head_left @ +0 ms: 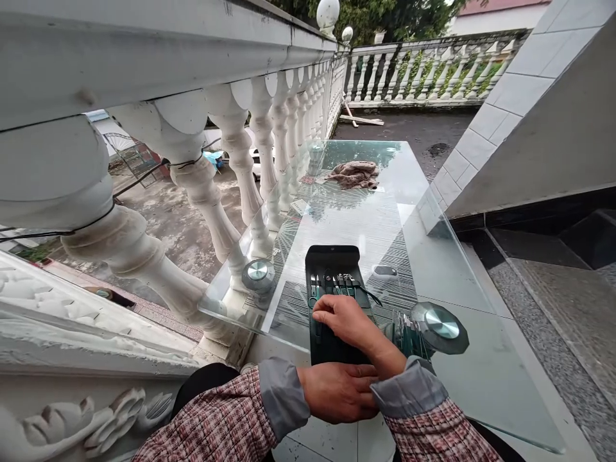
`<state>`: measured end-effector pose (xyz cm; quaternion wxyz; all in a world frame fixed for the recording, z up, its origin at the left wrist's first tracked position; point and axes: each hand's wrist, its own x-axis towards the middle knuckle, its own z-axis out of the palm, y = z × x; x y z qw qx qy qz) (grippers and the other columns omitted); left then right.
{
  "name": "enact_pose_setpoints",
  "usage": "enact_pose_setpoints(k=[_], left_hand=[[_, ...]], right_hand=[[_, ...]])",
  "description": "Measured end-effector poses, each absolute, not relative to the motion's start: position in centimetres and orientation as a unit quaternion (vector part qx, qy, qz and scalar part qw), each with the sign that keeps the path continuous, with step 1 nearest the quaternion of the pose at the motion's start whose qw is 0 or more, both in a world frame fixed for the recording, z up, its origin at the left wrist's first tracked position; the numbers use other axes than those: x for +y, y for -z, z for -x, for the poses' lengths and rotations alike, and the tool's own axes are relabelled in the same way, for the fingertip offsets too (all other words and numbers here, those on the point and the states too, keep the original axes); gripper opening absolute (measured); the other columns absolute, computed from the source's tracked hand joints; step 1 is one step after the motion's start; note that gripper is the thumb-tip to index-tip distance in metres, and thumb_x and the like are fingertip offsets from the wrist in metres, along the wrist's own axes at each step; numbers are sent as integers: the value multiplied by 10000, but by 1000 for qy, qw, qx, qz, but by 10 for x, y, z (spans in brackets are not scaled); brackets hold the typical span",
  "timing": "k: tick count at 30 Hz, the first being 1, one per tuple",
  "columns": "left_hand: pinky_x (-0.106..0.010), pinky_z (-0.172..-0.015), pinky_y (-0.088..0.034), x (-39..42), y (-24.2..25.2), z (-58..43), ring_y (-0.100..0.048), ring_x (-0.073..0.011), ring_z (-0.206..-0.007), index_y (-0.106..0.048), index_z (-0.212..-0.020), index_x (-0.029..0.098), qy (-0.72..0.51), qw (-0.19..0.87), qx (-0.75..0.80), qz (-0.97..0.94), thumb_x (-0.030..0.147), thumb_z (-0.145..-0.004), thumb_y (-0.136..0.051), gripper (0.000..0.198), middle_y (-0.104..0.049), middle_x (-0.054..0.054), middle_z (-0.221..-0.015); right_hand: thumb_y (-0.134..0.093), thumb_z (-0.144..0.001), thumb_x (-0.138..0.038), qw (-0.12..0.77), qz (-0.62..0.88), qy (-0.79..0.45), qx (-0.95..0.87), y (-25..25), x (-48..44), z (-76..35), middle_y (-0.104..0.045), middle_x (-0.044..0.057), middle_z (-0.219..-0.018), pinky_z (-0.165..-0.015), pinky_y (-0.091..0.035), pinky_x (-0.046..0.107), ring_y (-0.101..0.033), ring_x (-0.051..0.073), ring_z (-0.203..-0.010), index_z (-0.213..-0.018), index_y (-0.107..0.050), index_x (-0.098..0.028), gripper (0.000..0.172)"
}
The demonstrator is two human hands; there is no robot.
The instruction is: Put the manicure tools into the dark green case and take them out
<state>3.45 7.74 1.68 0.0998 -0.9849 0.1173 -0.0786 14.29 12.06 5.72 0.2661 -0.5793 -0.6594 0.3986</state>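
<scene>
An open black manicure case [332, 256] lies on the glass table, with a row of small metal tools in its slots, nail clippers [345, 280] among them. My right hand [349, 321] is over the case's left half, thumb and fingers pressed together at the slots. Whatever is between those fingertips is hidden. A pair of scissors [312, 300] shows just left of them. My left hand [341, 393] lies across the near edge of the case, fingers stretched out flat, below my right wrist. A dark slim strip or tool [369, 294] sticks out past the case's right side.
Several slim shiny pieces [407, 330] show beside my right forearm. Round metallic discs [258, 276] are at the table's supports. A grey oval object [385, 272] is right of the case. A crumpled brown cloth [353, 174] lies farther back. White balusters [192, 186] run along the left.
</scene>
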Motion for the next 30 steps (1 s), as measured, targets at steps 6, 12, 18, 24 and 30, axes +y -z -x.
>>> enact_pose_setpoints(k=[6,12,18,24,30], left_hand=[[-347,-1161,-205,78,-19,-34,-403,-221,-1251,-671,-1008,227,92,101,125,983,162,-895,-364,334,-573,-12,-1185],[-379,-1154,-193,79,-20,-34,-456,-224,-1204,-649,-1054,159,87,92,129,984,143,-888,-353,340,-570,-47,-1189],[-347,-1114,-265,78,-28,-34,-363,-248,-1294,-585,-1169,88,103,124,116,980,166,-931,-313,370,-413,-123,-1379],[-337,-1080,-319,76,-26,-36,-396,-236,-1272,-564,-1192,77,112,132,103,980,161,-951,-323,352,-421,-123,-1378],[-343,-1053,-349,73,-25,-39,-435,-238,-1237,-573,-1169,71,129,128,93,979,154,-951,-328,338,-456,-131,-1347]], right_hand=[[-548,-673,-259,285,585,-459,-605,-54,125,-138,-536,-38,-565,-414,-358,203,-451,78,-436,-605,-577,-188,102],[-565,-683,-370,411,602,-448,-517,-65,134,-160,-525,-38,-570,-424,-397,204,-445,69,-436,-716,-606,-171,206],[-707,-593,-442,562,611,-389,-399,-85,122,-225,-549,-19,-606,-436,-392,215,-440,67,-457,-742,-628,-150,337],[-701,-589,-467,469,655,-414,-424,-78,94,-268,-511,-36,-529,-418,-375,221,-429,72,-418,-696,-621,-161,334],[-614,-610,-422,347,681,-435,-476,-47,85,-273,-517,-51,-537,-408,-375,215,-436,73,-409,-656,-596,-177,250]])
